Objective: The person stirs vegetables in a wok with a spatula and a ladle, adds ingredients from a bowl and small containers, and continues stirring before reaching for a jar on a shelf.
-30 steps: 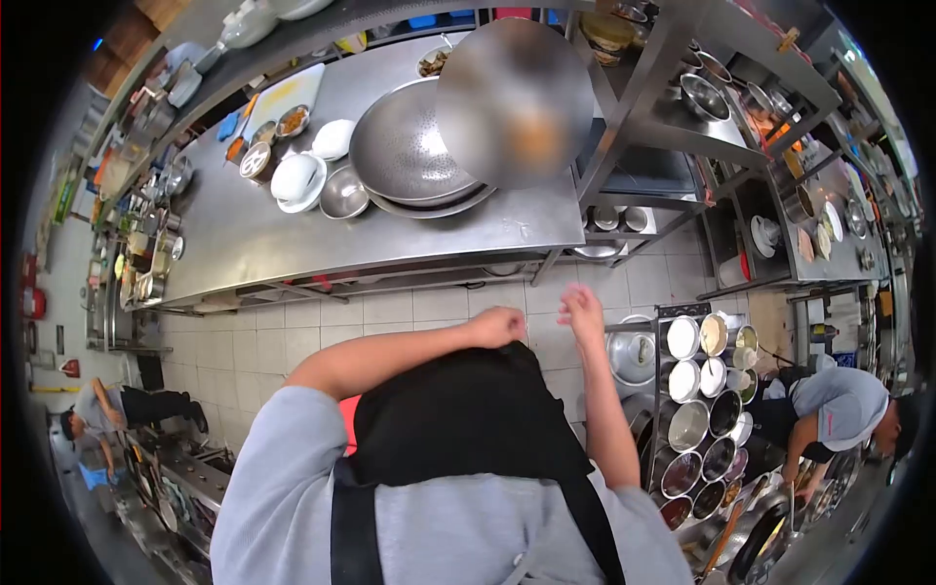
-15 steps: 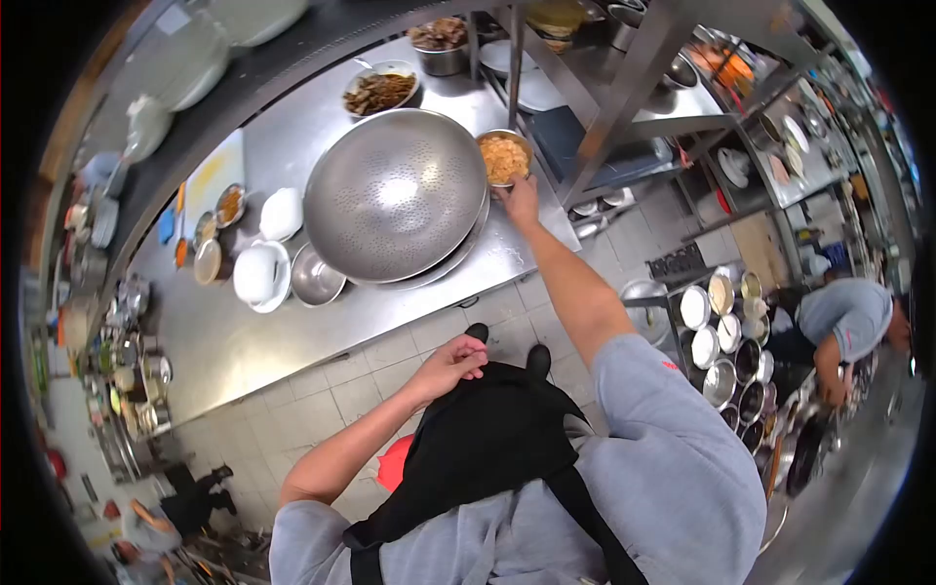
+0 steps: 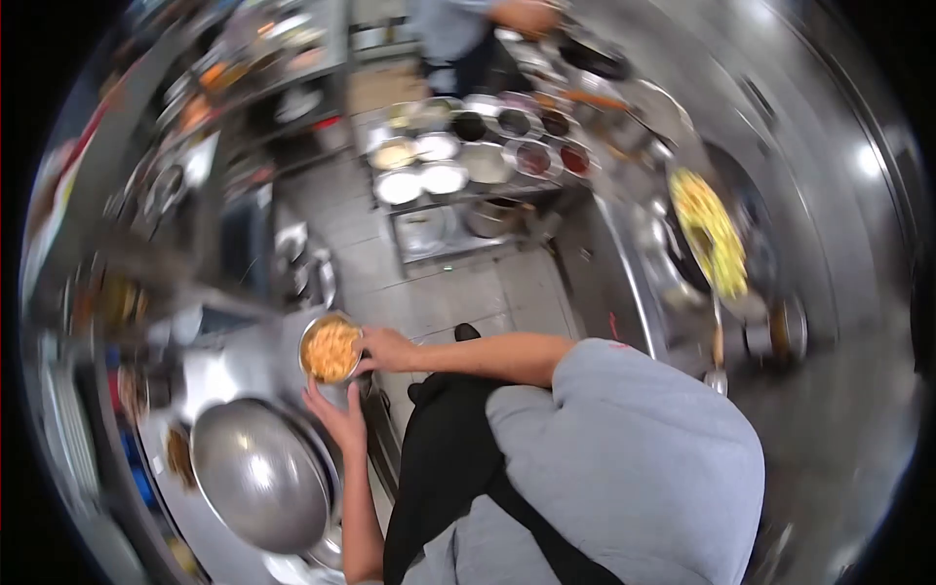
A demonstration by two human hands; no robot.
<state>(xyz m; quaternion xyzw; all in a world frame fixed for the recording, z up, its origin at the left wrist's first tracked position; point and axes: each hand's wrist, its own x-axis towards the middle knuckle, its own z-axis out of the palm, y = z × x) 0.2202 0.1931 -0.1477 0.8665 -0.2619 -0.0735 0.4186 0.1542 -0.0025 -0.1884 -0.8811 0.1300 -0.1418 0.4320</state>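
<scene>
A metal bowl [image 3: 305, 369] filled with orange-pink food pieces [image 3: 332, 350] is at the left of centre, by the steel counter's edge. My right hand [image 3: 386, 350] grips its right side, thumb and fingers at the rim. Just below the bowl is my left hand [image 3: 337, 413], fingers spread, fingertips at or near the lower rim; whether they touch cannot be made out. A large perforated steel colander [image 3: 258, 478] lies dome up on the counter, beside my left forearm.
A rack of several containers [image 3: 486, 163] stands ahead, with another person's arm [image 3: 526, 17] beyond. At right, a wok [image 3: 756, 219] and a strainer of yellow-green food [image 3: 710, 234] sit over the stove. Tiled floor [image 3: 448, 298] lies between. Much is blurred.
The view has swung right toward the stove. The bowl is now nearer my body, still in my right hand, and my left hand has come up to it, with its fingers opened.
</scene>
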